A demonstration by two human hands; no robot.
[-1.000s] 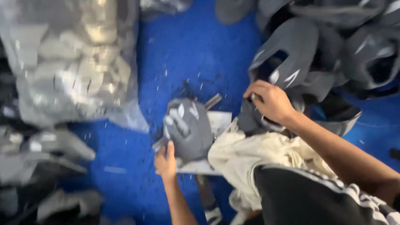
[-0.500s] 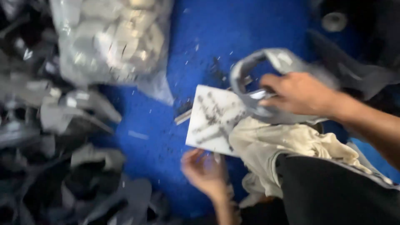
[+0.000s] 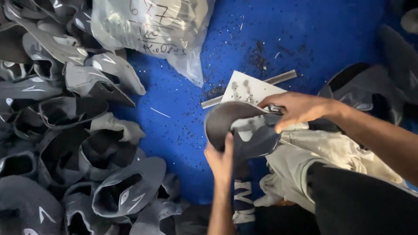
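Your left hand (image 3: 222, 159) grips the lower edge of a grey shoe upper (image 3: 244, 130), and your right hand (image 3: 296, 109) pinches its top edge. You hold the upper over the blue floor (image 3: 305, 39), just in front of a white board (image 3: 250, 89). A pile of uppers (image 3: 69, 143) lies to the left, below a plastic bag (image 3: 152, 26).

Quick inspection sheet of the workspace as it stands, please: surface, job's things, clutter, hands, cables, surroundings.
Surface: blue floor mat, speckled with dark crumbs.
Job's things: grey fabric shoe upper, held over a white board.
Clutter: thin grey metal strip under the board; crumpled beige cloth.
Hands: left hand supports the upper from below; right hand has a grip on its top edge.
Cables: nothing seen.
Surroundings: pile of grey uppers at left; clear plastic bag of pale pieces.
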